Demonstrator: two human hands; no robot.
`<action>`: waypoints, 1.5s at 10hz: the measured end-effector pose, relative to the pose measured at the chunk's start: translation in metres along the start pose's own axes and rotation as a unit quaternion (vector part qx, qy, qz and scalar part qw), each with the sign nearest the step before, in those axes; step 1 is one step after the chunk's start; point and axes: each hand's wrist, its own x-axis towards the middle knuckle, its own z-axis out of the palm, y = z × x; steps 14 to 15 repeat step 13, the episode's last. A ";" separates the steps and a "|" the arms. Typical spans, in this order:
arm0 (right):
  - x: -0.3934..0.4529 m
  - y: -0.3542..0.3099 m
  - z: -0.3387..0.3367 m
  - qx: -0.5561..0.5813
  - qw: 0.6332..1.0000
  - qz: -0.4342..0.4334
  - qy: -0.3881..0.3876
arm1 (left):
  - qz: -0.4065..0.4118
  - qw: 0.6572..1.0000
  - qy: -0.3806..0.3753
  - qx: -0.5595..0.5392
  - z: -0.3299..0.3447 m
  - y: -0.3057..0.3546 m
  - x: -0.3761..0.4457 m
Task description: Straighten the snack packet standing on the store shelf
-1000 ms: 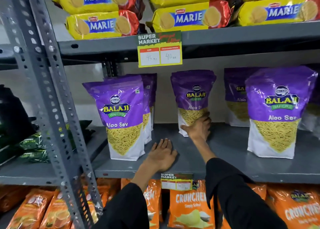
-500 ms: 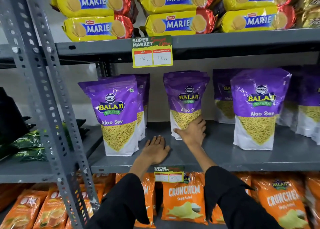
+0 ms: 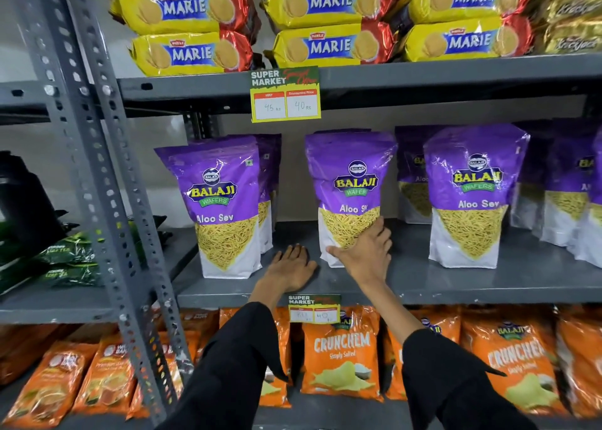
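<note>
A purple and white Aloo Sev snack packet stands upright in the middle of the grey shelf. My right hand grips its lower front, thumb across the white base and fingers along its right side, hiding the bottom right corner. Palm down, my left hand lies flat on the shelf just left of the packet, apart from it and holding nothing.
More Aloo Sev packets stand to the left and right, with others behind. Marie biscuit packs fill the shelf above, where a price tag hangs. Orange Crunchem bags sit below. A perforated steel upright stands left.
The middle packet has come forward toward the shelf front with my right hand on it. My left hand has stayed flat on the shelf. The camera has shifted closer.
</note>
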 end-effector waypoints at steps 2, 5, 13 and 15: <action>-0.013 0.000 -0.009 0.000 1.000 -0.004 -0.002 | 0.002 1.000 0.002 0.003 -0.001 0.000 -0.001; -0.013 -0.002 -0.006 -0.017 1.000 -0.003 0.004 | -0.002 1.000 0.011 0.007 0.005 -0.004 0.008; -0.134 0.115 -0.025 0.188 0.976 -0.076 0.074 | 0.068 0.955 0.284 -0.048 0.008 0.001 -0.012; -0.134 0.115 -0.025 0.188 0.976 -0.076 0.074 | 0.068 0.955 0.284 -0.048 0.008 0.001 -0.012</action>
